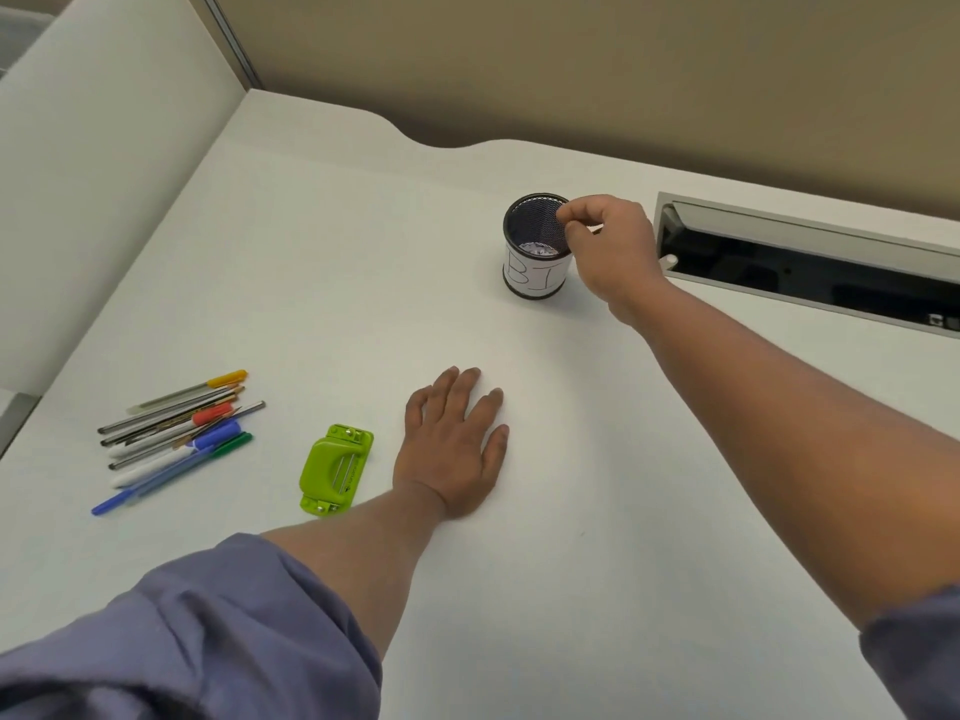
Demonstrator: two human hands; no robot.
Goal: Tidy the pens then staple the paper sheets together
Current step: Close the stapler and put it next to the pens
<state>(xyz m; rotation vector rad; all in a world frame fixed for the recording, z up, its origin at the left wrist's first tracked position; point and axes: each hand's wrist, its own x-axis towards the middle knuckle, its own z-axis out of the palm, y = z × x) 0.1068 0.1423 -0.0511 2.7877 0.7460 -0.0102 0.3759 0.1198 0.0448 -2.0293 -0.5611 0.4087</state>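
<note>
Hands at work on a white desk (322, 283): the right hand (613, 252) reaches to the far side and pinches the rim of a black mesh pen cup (535, 246) between thumb and fingertips, the cup standing upright and holding no pens that can be seen. A white label (535, 275) on the cup's near side carries hand-drawn characters that look like "BI". The left hand (457, 449) lies flat on the desk, palm down, fingers spread and relaxed, holding nothing. Just left of it sits a lime-green stapler (335, 470); small print on its top is too fine to read. Further left, a loose bundle of pens and pencils (176, 433) lies on the desk, with yellow, red, blue and green caps pointing roughly to the right. Paper sheets cannot be told apart from the white surface. At the far right, an open cable tray (810, 262) is set into the desk. A white partition (104, 163) borders the left side, and a beige wall (571, 70) runs behind. Both forearms emerge from rolled blue-grey sleeves (208, 636).
</note>
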